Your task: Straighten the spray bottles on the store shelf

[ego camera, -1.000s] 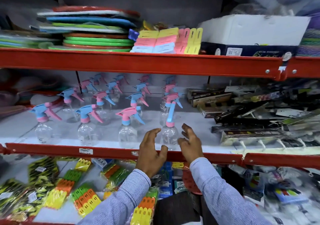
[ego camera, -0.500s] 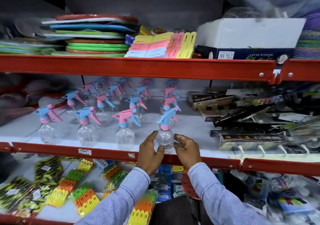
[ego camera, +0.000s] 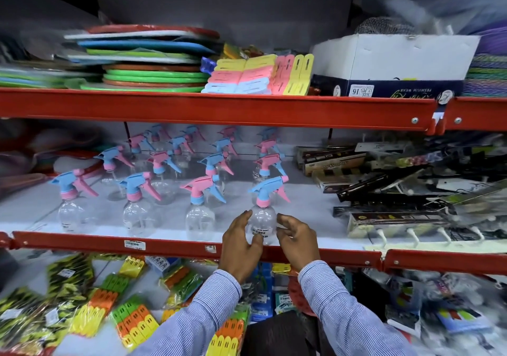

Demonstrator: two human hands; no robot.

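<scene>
Since earlier: front-right spray bottle (ego camera: 262,218) now upright, nozzle swung left | left hand (ego camera: 240,241), right hand (ego camera: 297,241) cup its clear body loosely, not clamped | advice: square it to shelf front edge (ego camera: 170,245), align with row.

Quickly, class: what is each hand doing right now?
Left hand: open, fingers curved against the front spray bottle.
Right hand: open, cupping the same bottle's other side.
</scene>
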